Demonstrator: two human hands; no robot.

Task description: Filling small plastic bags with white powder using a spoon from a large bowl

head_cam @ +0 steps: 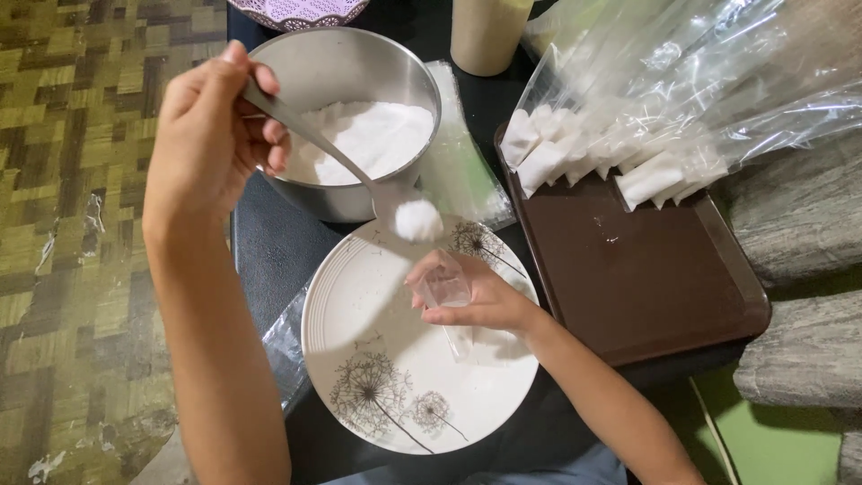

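Steel bowl [346,67], brown tray [646,269], filled bags [611,157] around the plate [359,314].

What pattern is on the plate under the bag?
White plate with dark dandelion drawings and a ribbed rim, seen clearly in the head view.

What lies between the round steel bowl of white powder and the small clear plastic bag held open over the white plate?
In the head view, a metal spoon heaped with white powder hangs between them.
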